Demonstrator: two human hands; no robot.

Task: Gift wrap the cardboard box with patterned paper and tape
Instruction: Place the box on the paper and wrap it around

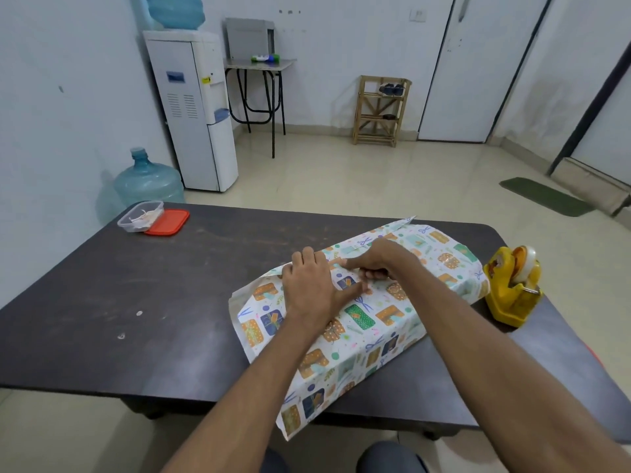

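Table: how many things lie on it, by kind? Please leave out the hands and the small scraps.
Paper-wrapped box: 1
Tape dispenser: 1
Clear container: 1
Red lid: 1
Total: 4

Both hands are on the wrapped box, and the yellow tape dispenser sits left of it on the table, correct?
No. The head view shows the yellow tape dispenser right of the wrapped box, not left. The left hand and right hand are on the box, on the table.
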